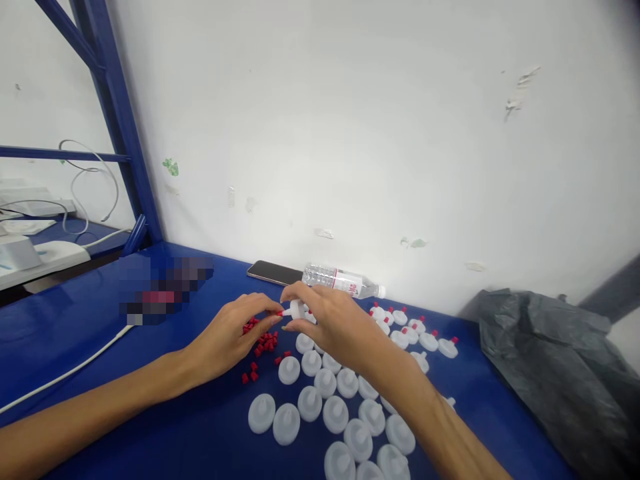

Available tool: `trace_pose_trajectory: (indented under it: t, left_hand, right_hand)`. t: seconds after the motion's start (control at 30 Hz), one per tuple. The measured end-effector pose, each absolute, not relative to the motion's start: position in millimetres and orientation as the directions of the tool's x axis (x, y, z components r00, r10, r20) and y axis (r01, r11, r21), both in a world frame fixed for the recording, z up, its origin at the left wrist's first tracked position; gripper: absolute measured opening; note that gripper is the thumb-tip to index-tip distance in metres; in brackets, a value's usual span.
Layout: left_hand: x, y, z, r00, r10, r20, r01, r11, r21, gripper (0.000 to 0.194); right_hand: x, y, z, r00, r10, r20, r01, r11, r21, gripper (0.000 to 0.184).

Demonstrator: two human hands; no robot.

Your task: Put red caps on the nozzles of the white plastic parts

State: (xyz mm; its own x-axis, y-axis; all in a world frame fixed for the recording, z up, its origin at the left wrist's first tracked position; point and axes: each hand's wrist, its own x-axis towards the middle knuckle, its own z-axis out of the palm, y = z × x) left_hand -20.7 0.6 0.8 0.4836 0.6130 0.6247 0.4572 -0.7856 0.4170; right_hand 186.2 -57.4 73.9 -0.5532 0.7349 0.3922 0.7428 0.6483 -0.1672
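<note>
Uncapped discs point(335, 414) occupy the near worktop point(165, 457), stems mostly upward. Loose red caps point(265, 343) lie left, red-tipped discs point(429, 341) far right; this layout probably keeps the parts sorted and within reach. Right hand point(333, 320): fingers curled, pinching a white disc point(297, 309) above the worktop, stem leftward, apparently for alignment. Left hand point(223, 337): thumb and fingertips nearly together, gripping a single cap point(280, 313) at the stem tip; seating cannot be determined.
</note>
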Motion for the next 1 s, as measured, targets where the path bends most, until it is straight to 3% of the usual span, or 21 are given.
trace_pose_trajectory:
  t: [0.37,0.6,0.87,1.0]
  left_hand:
    - [-24,-5,10,0.511,0.628,0.586,0.435,-0.778,0.453,0.030]
    - [-24,-7,10,0.523,0.647,0.555,0.444,-0.763,0.470,0.030]
    - [-31,13,10,0.555,0.640,0.532,0.629,-0.741,0.236,0.023]
    - [-38,31,1,0.508,0.706,0.493,0.705,-0.670,0.233,0.015]
  right_hand:
    - [173,-62,66,-0.556,0.681,0.477,0.714,0.685,-0.145,0.022]
    - [168,-66,70,-0.618,0.677,0.400,0.737,0.676,-0.005,0.018]
    - [193,-55,80,-0.447,0.805,0.391,0.872,0.490,-0.011,0.017]
    - [219,-47,84,-0.318,0.858,0.403,0.925,0.375,-0.068,0.013]
